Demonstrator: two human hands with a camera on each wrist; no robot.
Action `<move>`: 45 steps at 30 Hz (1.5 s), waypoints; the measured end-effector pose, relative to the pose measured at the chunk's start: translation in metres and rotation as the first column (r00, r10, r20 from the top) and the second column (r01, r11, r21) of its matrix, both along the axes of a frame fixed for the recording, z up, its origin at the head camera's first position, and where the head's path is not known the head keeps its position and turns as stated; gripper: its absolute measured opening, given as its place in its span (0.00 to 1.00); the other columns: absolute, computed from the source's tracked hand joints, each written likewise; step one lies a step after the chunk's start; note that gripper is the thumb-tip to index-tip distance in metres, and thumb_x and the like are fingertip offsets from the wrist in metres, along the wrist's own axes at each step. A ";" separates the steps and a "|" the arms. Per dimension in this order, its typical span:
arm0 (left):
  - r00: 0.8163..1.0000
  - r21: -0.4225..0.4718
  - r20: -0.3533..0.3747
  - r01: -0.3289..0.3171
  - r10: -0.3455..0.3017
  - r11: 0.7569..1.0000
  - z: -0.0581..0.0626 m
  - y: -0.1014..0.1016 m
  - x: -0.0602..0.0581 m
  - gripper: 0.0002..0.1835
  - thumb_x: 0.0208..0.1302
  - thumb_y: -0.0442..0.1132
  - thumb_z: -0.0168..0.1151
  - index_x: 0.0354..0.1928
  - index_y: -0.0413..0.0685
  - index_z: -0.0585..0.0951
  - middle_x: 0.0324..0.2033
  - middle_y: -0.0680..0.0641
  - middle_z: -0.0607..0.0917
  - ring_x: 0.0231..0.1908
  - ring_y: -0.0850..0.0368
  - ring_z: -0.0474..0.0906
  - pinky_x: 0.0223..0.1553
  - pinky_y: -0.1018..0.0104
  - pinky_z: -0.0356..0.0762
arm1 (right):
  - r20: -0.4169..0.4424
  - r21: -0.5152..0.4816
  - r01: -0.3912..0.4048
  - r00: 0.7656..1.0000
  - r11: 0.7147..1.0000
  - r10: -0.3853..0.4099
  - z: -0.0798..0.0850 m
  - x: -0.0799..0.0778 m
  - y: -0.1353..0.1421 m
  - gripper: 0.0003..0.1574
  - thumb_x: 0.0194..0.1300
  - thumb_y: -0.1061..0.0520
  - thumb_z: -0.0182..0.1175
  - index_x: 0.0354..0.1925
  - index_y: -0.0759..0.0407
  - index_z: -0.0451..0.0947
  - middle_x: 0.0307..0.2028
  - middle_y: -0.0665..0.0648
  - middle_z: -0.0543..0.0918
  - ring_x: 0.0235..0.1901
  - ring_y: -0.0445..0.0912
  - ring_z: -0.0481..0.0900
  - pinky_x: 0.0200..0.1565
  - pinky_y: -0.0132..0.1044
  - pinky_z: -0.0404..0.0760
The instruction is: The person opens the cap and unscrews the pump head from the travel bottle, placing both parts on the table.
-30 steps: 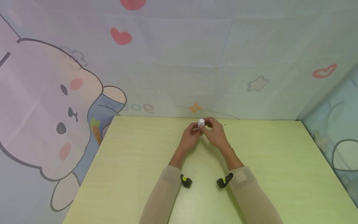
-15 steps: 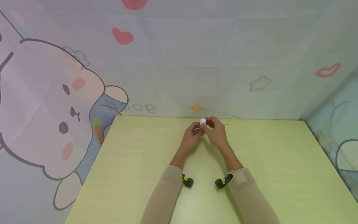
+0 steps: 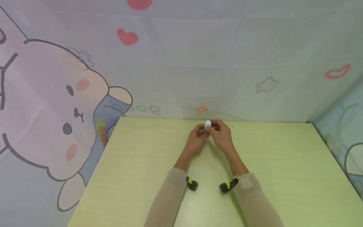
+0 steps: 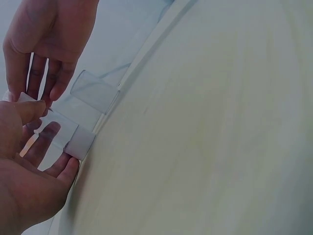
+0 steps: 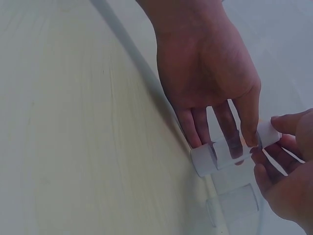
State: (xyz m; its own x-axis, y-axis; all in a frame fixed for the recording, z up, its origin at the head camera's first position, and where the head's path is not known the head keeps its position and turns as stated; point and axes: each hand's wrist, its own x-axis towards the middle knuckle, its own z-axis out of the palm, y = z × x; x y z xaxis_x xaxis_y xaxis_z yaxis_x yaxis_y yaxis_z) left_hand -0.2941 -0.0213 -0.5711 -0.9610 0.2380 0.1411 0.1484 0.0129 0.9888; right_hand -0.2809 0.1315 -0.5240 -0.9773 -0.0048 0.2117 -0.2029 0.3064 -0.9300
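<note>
A small bottle (image 3: 208, 123) with a white cap (image 5: 268, 133), a clear middle and a white base (image 4: 80, 143) stands upright near the table's far edge, between both hands. My left hand (image 3: 195, 139) holds it low, fingers around the clear part and at the base. My right hand (image 3: 224, 137) pinches it near the top; in the right wrist view its thumb and fingers are on the cap. Beside the bottle, behind my right hand, stands a short clear cylinder (image 4: 95, 91), open-looking, mostly hidden in the head view.
The pale yellow-green table (image 3: 141, 164) ends at a cloth backdrop (image 3: 181, 63) printed with a cartoon rabbit, hearts and stars. A dark speck (image 3: 232, 126) lies by the far edge. Black wrist cameras (image 3: 192, 184) hang inside both sleeves (image 3: 167, 195).
The whole head view has slid slightly, so everything appears a little farther right. Both hands keep nearly the same hold on the bottle.
</note>
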 end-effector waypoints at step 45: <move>1.000 -0.031 0.007 0.027 -0.027 0.999 0.000 -0.002 -0.004 0.18 0.78 0.36 0.64 0.65 0.43 0.78 0.66 0.43 0.80 0.65 0.44 0.80 0.64 0.61 0.82 | -0.031 -0.051 -0.024 0.999 0.998 0.023 -0.008 -0.003 0.003 0.21 0.76 0.57 0.67 0.61 0.65 0.80 0.57 0.64 0.84 0.59 0.56 0.81 0.65 0.50 0.80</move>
